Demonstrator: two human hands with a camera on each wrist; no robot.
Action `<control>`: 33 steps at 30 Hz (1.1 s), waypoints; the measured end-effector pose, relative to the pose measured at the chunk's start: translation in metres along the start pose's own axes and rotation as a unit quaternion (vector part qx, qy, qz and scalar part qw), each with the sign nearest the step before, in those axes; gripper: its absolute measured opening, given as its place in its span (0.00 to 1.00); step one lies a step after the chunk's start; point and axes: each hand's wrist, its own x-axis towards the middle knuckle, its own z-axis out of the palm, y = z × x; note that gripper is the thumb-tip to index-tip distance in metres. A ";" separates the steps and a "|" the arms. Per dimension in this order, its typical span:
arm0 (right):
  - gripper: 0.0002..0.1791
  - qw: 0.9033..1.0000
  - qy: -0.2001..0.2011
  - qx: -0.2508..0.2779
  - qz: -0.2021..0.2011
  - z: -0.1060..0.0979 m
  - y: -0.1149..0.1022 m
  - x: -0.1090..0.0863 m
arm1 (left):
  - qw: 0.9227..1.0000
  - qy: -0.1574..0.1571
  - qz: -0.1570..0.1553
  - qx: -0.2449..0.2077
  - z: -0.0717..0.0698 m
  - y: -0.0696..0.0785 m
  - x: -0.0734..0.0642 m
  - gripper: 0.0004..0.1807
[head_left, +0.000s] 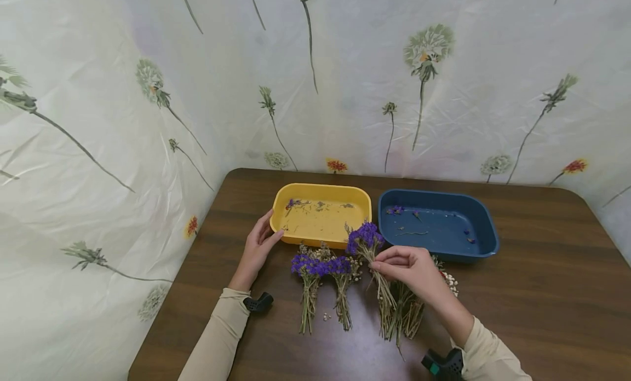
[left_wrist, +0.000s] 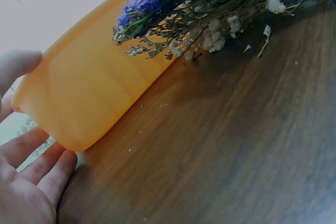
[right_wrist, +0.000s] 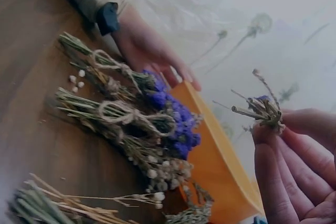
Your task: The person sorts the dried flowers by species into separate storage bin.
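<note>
My left hand [head_left: 257,244] holds the left front corner of a yellow plastic tray [head_left: 322,241], thumb at the front rim and fingers along the outer end wall. With thumb and fingertips, my right hand [head_left: 406,266] pinches a small bunch of dried purple flowers [head_left: 366,238] by its stems. Its blooms overlap the tray's right front corner in the head view; the stem ends [right_wrist: 251,113] point toward the right wrist camera. Left of this bunch lie two twine-tied bouquets, one bouquet [head_left: 308,282] beside another bouquet [head_left: 342,288], with purple heads and small white flowers.
A blue tray [head_left: 485,254] with loose petals and a stem stands right of the yellow one. More stem bundles [head_left: 413,315] and white blossoms [head_left: 451,283] lie partly hidden under my right hand. Small white bits [head_left: 326,317] dot the brown table [head_left: 552,293]. A flower-print curtain [head_left: 345,96] hangs behind.
</note>
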 end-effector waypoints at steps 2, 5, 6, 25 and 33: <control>0.14 1.000 0.002 -0.003 0.000 -0.002 -0.002 0.004 | 1.000 0.000 0.001 0.003 0.000 0.000 -0.001 0.35; 0.17 1.000 0.009 -0.007 0.015 -0.005 -0.004 0.012 | 1.000 -0.001 0.002 0.003 0.000 0.000 -0.001 0.35; 0.17 1.000 0.009 -0.011 0.019 -0.006 -0.004 0.015 | 1.000 -0.002 0.004 0.004 -0.001 0.000 0.000 0.35; 0.20 0.998 -0.035 0.008 0.053 -0.011 -0.013 0.076 | 1.000 0.003 -0.004 0.003 0.000 0.002 -0.001 0.34; 0.18 0.998 -0.053 0.008 0.044 -0.007 -0.014 0.101 | 1.000 0.000 -0.001 0.002 0.000 0.002 -0.001 0.35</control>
